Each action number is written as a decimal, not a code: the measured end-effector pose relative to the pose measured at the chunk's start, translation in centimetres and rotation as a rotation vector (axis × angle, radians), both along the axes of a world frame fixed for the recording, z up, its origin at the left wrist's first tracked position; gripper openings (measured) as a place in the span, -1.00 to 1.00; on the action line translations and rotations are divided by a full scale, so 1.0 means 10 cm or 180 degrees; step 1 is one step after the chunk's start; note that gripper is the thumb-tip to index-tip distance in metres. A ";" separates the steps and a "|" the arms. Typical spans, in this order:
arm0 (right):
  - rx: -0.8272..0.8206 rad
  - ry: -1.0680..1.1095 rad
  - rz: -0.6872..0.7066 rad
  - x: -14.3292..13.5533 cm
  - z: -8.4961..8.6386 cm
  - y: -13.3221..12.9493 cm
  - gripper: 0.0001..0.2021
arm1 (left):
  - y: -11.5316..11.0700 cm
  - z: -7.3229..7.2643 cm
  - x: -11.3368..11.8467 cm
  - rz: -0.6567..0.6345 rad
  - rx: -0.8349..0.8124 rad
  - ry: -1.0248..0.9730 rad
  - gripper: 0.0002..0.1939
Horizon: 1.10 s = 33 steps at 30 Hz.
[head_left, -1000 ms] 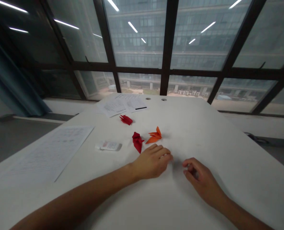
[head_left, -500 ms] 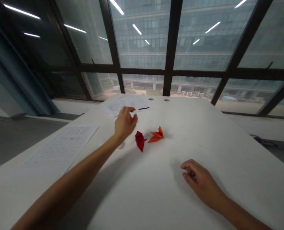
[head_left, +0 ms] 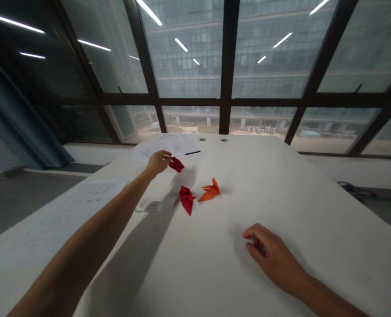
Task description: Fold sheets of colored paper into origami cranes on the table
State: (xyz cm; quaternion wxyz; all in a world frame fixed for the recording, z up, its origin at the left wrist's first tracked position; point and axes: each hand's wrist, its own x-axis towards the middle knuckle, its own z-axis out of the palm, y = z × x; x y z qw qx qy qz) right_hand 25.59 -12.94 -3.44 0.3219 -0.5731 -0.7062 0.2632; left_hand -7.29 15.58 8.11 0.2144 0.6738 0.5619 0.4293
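Observation:
My left hand (head_left: 159,161) reaches out over the far part of the table, closed in a pinch on a red origami piece (head_left: 176,164). The piece seems held above the tabletop, with a shadow below it. Nearer to me lies a second red origami piece (head_left: 186,200), pointed at its near end. Just right of that one rests an orange origami crane (head_left: 210,191), its folded points sticking up. My right hand (head_left: 268,252) lies at the front right of the table, fingers loosely curled and apart from the thumb, with nothing in it.
The white table (head_left: 274,176) carries printed sheets at the left (head_left: 66,215) and at the back (head_left: 169,145). A small see-through packet or label (head_left: 149,205) lies near my left forearm. Windows (head_left: 188,53) rise behind the table; cables (head_left: 355,190) lie beyond its right edge.
The red piece, mostly hidden by my left hand before, now shows fully at its fingertips; that hand has shifted left. The view has turned slightly. My right hand stays in place.

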 end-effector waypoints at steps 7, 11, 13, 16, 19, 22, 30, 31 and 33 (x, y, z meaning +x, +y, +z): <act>0.0122 0.0945 -0.0563 0.09 0.09 0.11 -0.82 | -0.90 0.57 0.51 -0.1044 0.1298 0.0513 -0.69; 0.0504 0.1689 -0.0507 0.16 0.42 0.09 -0.72 | -1.67 0.46 0.92 -0.2194 0.1557 0.1088 -0.67; 0.0416 0.1711 -0.0179 0.17 0.58 0.02 -0.72 | -1.88 0.30 1.07 -0.2757 0.1683 0.1300 -0.67; 0.0435 0.1318 0.0003 0.16 0.69 -0.08 -0.79 | -1.95 0.06 1.21 -0.3267 0.1792 0.1532 -0.64; 0.0462 0.0869 -0.0279 0.14 0.65 -0.11 -0.88 | -1.91 -0.08 1.29 -0.3102 0.1681 0.1347 -0.71; 0.0324 0.0978 -0.0570 0.14 0.55 -0.07 -0.89 | -1.90 -0.16 1.34 -0.2818 0.1304 0.0999 -0.75; 0.0130 0.1274 -0.1088 0.15 0.43 -0.01 -0.81 | -2.02 -0.41 1.43 -0.2529 0.0833 0.0611 -0.79; 0.0115 0.1279 -0.1066 0.15 0.41 -0.01 -0.81 | -2.02 -0.43 1.43 -0.2630 0.0799 0.0688 -0.87; 0.0072 0.1336 -0.0992 0.14 0.38 -0.01 -0.81 | -2.01 -0.45 1.43 -0.2787 0.0664 0.0716 -0.97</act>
